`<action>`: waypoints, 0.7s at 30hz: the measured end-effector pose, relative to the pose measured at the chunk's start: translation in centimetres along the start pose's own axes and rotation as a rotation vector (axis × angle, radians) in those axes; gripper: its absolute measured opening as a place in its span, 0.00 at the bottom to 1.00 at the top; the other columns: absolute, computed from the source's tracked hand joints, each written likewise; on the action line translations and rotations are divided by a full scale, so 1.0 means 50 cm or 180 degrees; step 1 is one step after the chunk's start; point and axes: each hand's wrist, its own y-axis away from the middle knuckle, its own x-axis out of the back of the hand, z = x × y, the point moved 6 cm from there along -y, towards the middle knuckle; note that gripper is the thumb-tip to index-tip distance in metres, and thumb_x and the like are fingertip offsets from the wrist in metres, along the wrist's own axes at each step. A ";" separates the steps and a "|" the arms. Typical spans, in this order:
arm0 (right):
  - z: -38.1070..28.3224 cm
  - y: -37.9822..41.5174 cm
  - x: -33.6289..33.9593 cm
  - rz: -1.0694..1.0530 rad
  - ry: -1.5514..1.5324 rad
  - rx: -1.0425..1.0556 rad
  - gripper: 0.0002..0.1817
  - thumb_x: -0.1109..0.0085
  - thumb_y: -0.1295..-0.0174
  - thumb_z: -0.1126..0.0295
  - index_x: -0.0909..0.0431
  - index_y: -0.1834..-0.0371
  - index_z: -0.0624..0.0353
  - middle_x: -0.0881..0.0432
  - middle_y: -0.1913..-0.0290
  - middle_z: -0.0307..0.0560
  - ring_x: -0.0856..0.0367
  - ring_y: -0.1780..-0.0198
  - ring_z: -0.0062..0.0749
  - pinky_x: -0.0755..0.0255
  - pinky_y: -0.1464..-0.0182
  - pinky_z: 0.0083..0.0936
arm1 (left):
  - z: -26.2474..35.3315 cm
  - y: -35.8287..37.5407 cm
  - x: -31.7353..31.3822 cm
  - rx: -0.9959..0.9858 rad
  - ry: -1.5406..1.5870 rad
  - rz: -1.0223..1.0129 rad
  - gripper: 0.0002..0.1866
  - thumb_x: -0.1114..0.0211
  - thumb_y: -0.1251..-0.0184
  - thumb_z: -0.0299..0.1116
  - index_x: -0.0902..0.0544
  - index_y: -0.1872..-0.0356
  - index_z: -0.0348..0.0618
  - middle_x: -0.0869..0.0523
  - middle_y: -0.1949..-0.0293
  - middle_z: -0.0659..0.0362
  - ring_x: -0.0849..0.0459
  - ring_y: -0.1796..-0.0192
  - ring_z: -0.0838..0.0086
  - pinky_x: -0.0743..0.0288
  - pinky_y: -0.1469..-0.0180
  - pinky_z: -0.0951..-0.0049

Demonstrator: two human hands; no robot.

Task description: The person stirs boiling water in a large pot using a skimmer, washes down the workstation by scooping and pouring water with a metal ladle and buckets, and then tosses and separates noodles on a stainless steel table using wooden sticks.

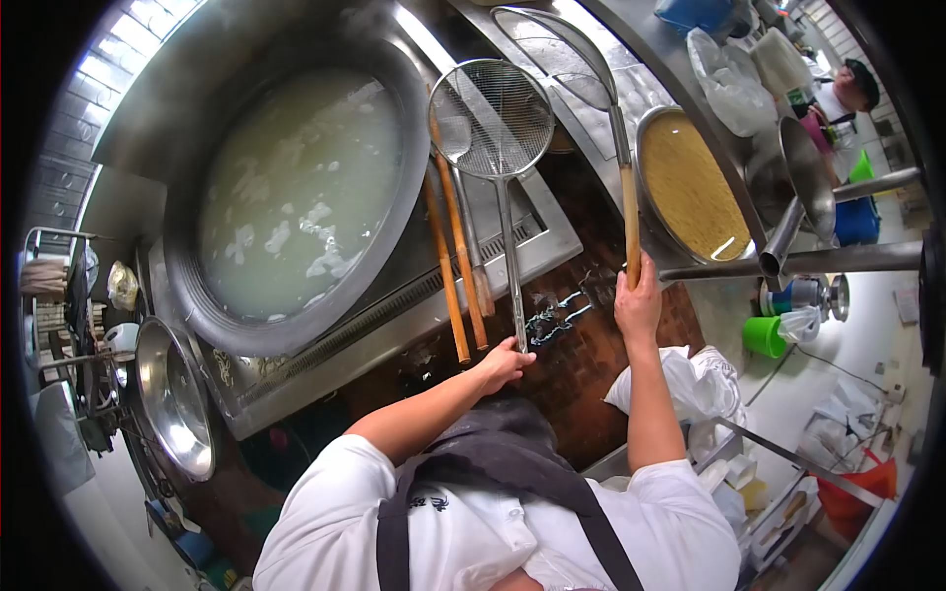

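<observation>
My left hand [506, 366] is closed around the end of the metal handle of a round mesh strainer [492, 116]. Its mesh bowl is held over the stove edge, to the right of the wok. My right hand [639, 300] grips the wooden handle of a larger skimmer [631, 202], whose wide wire-rimmed head lies farther off over the steel counter. Beside the strainer, two long wooden sticks [455, 261] rest across the stove front. A big wok [296, 338] at left holds cloudy, pale green liquid [281, 197] with white foam patches.
A metal basin [645, 128] of yellow-brown liquid stands to the right. Another steel bowl [177, 399] sits at lower left. Metal pipes [808, 258] jut in from the right, near a green bucket [764, 336] and a white sack [690, 384]. Another person [847, 94] is at far right.
</observation>
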 end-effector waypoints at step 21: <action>-0.577 -0.350 -0.428 -0.1292 0.0319 0.0824 0.25 0.63 0.24 0.62 0.33 0.32 0.67 0.16 0.50 0.69 0.17 0.46 0.65 0.23 0.46 0.53 | 0.025 0.309 0.328 -0.1431 0.0602 0.0988 0.35 0.42 0.22 0.50 0.38 0.23 0.41 0.27 0.29 0.51 0.25 0.32 0.61 0.27 0.34 0.60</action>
